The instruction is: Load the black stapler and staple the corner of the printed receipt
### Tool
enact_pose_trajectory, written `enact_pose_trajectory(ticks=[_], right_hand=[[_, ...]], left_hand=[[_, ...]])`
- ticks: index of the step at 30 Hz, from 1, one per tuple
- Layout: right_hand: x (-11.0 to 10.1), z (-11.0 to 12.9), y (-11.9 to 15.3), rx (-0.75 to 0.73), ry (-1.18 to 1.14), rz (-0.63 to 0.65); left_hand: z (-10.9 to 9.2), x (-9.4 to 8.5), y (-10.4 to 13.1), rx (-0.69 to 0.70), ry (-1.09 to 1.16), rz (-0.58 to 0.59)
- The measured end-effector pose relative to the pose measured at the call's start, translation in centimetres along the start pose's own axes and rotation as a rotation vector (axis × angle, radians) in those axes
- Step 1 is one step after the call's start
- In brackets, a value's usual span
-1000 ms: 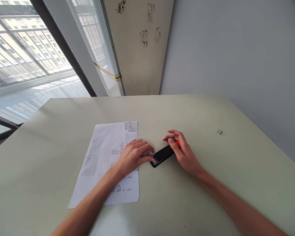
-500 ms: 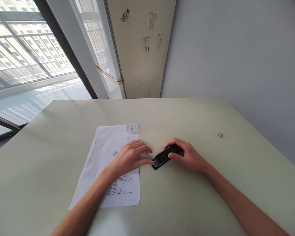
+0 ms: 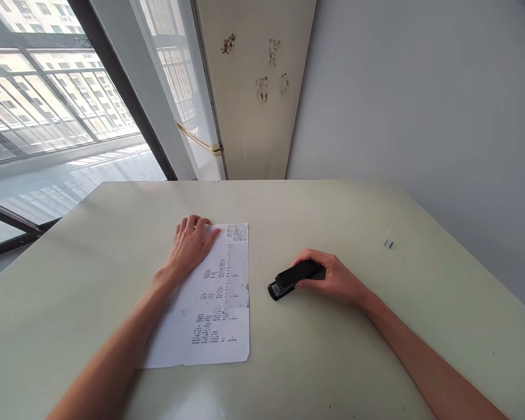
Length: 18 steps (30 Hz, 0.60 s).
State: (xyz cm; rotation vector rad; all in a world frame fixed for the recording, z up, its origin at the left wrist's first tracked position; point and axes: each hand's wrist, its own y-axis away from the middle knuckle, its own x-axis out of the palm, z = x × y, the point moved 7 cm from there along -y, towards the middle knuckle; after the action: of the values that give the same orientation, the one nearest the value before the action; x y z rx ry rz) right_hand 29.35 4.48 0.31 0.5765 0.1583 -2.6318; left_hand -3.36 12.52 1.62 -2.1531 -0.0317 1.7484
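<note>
My right hand [image 3: 332,275] is wrapped round a black stapler [image 3: 294,276], whose nose points left and a little toward me. The rear of the stapler is partly hidden in the palm. My left hand [image 3: 189,245] rests at the upper left corner of the printed paper sheets [image 3: 219,326], thumb spread away and fingertips at the far edge. Nothing is visibly pinched in it. The left forearm hides the left side of the paper. A short gap of table lies between the paper's right edge and the stapler.
The pale table [image 3: 114,245] carries a small strip of staples [image 3: 389,244] at the right. Behind it stand a beige door-like panel [image 3: 254,134] with brown stains and a grey wall [image 3: 398,99]. A large window [image 3: 61,87] is at the left.
My left hand has moved away from the stapler's nose, up and left to the paper's far corner. My right hand keeps hold of the stapler in nearly the same place.
</note>
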Motion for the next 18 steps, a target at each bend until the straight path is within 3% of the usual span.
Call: enact_pose_trajectory(ticks=[7,13,18], right_hand=[[-0.1,0.2,0.0,-0.021,0.039,-0.019],[0.0,0.1,0.1,-0.022,0.048,-0.018],[0.1,0.0,0.0,-0.016,0.043,-0.017]], left_hand=[[-1.5,0.1,1.2,0.051,0.061,0.005],[-3.3,-0.4,2.5,0.134,0.25,0.103],[-4.6,-0.3,3.5,0.195,0.242,0.121]])
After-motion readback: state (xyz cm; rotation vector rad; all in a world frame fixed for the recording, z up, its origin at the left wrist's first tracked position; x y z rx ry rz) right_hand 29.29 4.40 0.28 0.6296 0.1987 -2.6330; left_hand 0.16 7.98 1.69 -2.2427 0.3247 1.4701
